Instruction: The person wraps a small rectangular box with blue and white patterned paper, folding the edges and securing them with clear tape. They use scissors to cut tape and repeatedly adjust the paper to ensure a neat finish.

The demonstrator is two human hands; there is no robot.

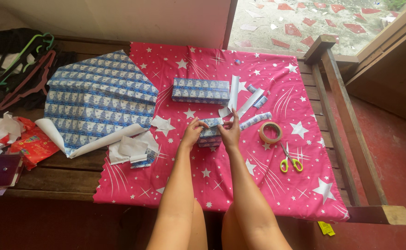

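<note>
Both hands, left (192, 133) and right (231, 131), grip closed on small wrapped box (210, 133), forearms converging.

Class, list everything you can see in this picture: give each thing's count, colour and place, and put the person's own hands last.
small wrapped box: one, blue and white paper, held at the cloth's middle
larger wrapped box: one, blue and white, behind the small one
pink cloth: one, white stars, spread over the wooden bench
wrapping paper sheet: one, blue and white, left of the cloth
paper scraps: several, white and blue, cloth's left edge
paper strips: a few, white, right of the larger box
tape roll: one, tan, right of the hands
scissors: one pair, yellow-green handles, below the tape
clothes hangers: several, green and pink, far left
left hand: on the small box's left side
right hand: on its right side
</note>
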